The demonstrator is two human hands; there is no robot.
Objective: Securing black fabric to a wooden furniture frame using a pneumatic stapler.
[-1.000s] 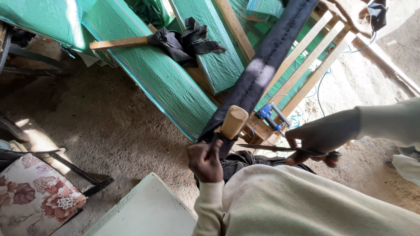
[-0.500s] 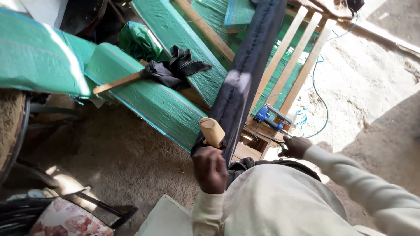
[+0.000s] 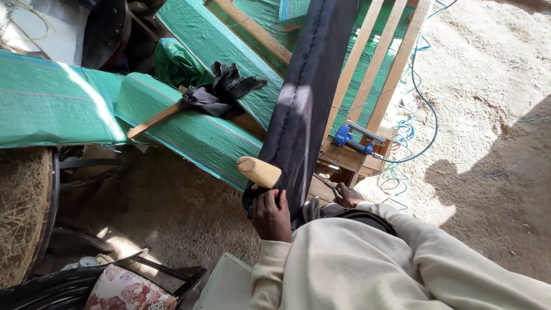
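Looking down from the head view, the left hand is seen raised with fingers curled, its grip clamped on the lower edge of a dark fabric strip that runs up over a slatted wooden frame. A pale wooden handle is held against the strip just above this hand. The right hand is lowered beside a blue tool, mostly hidden; whether its grip is together cannot be told. Green-wrapped cushions are laid to the left.

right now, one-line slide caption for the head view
Left hand grips dark fabric beside a wooden peg; right hand is low by the wooden frame and green-covered cushions.
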